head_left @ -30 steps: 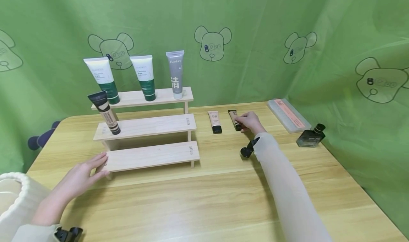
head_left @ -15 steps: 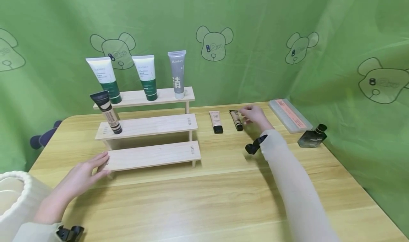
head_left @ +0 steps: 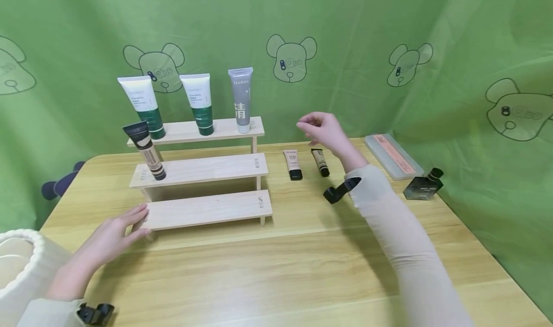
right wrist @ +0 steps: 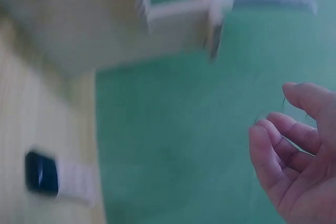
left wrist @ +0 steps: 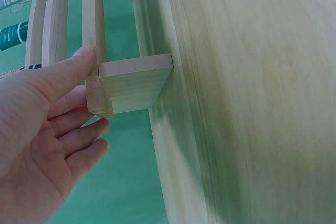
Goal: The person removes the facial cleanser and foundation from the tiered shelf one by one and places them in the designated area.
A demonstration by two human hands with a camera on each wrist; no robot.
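My left hand (head_left: 110, 238) pinches the left end of the lowest step of a pale wooden three-step rack (head_left: 207, 211); in the left wrist view its thumb and fingers lie on either side of the shelf end (left wrist: 134, 66). Raised above the back of the table, my right hand (head_left: 324, 132) holds nothing, its fingers loosely bent. Below it lie a small black-and-beige tube (head_left: 320, 162) and a pink BB cream tube (head_left: 292, 164) with a black cap. Blurred in the right wrist view, the pink tube (right wrist: 73, 182) lies well away from the right hand (right wrist: 299, 150).
Two white-and-green tubes (head_left: 196, 103) and a grey tube (head_left: 241, 100) stand on the top step. A dark-topped tube (head_left: 147, 151) stands on the middle step. To the right lie a clear case (head_left: 390, 156) and a dark bottle (head_left: 422, 187). A white basket (head_left: 34, 264) is at left.
My right hand has let go of the small black-and-beige tube and risen up and leftward from it. The left hand keeps its place on the rack.
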